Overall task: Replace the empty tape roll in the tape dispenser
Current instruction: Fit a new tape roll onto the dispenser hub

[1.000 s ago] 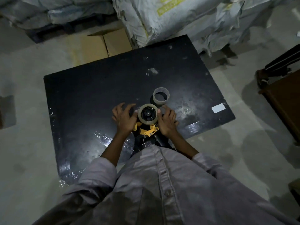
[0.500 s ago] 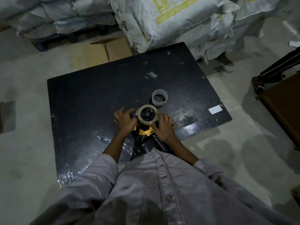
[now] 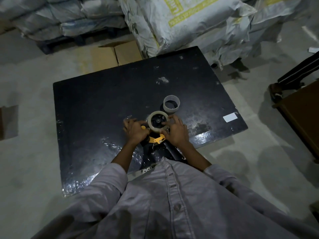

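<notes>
A yellow and black tape dispenser (image 3: pixel 158 139) lies on a black board (image 3: pixel 96 107) on the floor. A pale tape roll (image 3: pixel 150 125) sits on the dispenser's black hub. My left hand (image 3: pixel 136 131) grips the dispenser's left side beside the roll. My right hand (image 3: pixel 174 129) rests on the roll's right edge, fingers curled over it. The empty cardboard core (image 3: pixel 171 104) stands on the board just beyond the roll, apart from both hands.
Stacked white sacks (image 3: pixel 181 23) and a flattened cardboard box (image 3: pixel 112 56) lie beyond the board. A brown wooden piece of furniture (image 3: pixel 303 114) stands at the right. A white label (image 3: pixel 230 117) is stuck near the board's right edge. Bare concrete floor surrounds the board.
Both hands have closed in on the roll and dispenser; the right hand's fingers have moved up over the roll's edge. The camera has tilted slightly; the empty core has not moved.
</notes>
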Available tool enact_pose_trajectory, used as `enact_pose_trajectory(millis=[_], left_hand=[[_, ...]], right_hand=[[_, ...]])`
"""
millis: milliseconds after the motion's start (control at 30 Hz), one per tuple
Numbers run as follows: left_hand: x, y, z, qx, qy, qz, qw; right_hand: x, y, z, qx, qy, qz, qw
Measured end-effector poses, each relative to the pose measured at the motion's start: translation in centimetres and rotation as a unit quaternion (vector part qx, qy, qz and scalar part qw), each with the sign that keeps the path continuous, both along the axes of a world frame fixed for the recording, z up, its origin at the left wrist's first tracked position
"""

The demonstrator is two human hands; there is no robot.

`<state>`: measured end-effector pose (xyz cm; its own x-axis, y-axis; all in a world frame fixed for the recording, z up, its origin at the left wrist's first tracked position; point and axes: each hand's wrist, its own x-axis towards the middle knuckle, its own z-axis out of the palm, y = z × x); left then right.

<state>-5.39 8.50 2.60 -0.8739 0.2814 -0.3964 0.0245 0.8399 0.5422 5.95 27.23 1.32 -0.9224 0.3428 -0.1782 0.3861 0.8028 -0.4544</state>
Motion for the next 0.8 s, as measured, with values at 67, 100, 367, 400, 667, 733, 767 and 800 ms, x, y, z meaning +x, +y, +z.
enact_pose_trajectory(millis=[67,100,367,400,667,733,767,800], left_hand=[[0.2,0.3,0.0,-0.021,0.003,-0.024,0.999],[0.3,0.4,-0.1,-0.033,0.007,-0.035,0.999],[-0.7,1.0,-0.5,-0.086,0.078,-0.078,0.99],[-0.7,1.0,-0.7,-0.092,0.096,-0.089,0.987],[0.8,0.6,-1.6,-0.107,0.185,-0.104,0.971],[1.6,0.4,-2.1,-0.128,0.212,-0.114,0.962],[2.0,0.4,-2.2,-0.133,0.226,-0.116,0.958],[2.3,0.5,-2.4,-0.13,0.236,-0.114,0.956]], right_hand=[[-0.1,0.2,0.1,-0.006,0.004,-0.002,1.0],[-0.2,0.3,0.1,-0.009,0.005,-0.003,1.0],[-1.0,1.2,1.0,0.002,-0.008,0.013,1.0],[-1.0,1.2,1.1,-0.001,-0.005,0.012,1.0],[0.7,0.3,1.5,-0.029,0.054,0.009,0.998],[1.9,-0.2,1.3,-0.055,0.068,0.001,0.996],[2.6,-0.5,1.0,-0.07,0.066,-0.01,0.995],[3.3,-0.6,0.4,-0.086,0.058,-0.025,0.994]])
